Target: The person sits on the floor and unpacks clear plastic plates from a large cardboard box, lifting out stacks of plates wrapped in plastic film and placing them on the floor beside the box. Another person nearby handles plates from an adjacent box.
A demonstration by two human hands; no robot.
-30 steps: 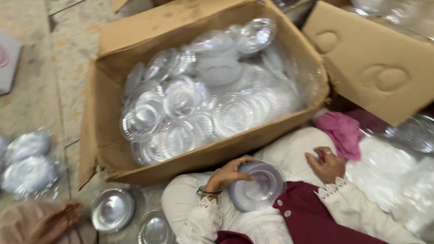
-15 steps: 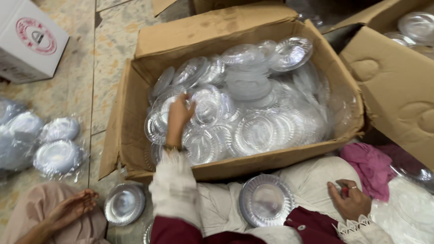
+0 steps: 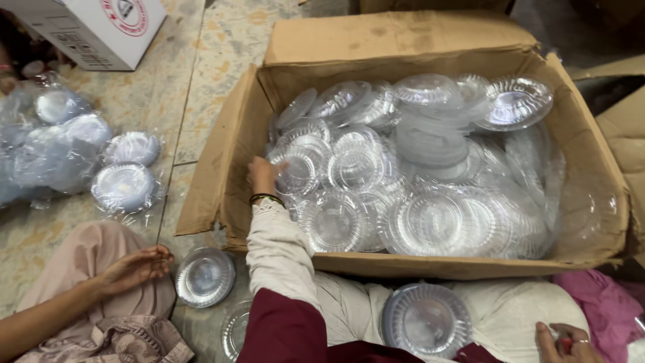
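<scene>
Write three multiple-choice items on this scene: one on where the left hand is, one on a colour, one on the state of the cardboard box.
1. Where is the left hand?
A. on the white box
B. inside the cardboard box, on the clear plates
C. on the pink cloth

2. What colour is the cloth at lower right?
A. pink
B. green
C. yellow

3. What state is the cardboard box in?
A. taped shut
B. flattened
C. open, flaps folded out

Answers:
1 B, the fingers rest on plates at the box's left side.
2 A, it shows pink beside the right hand.
3 C, the plates lie exposed inside.
</scene>
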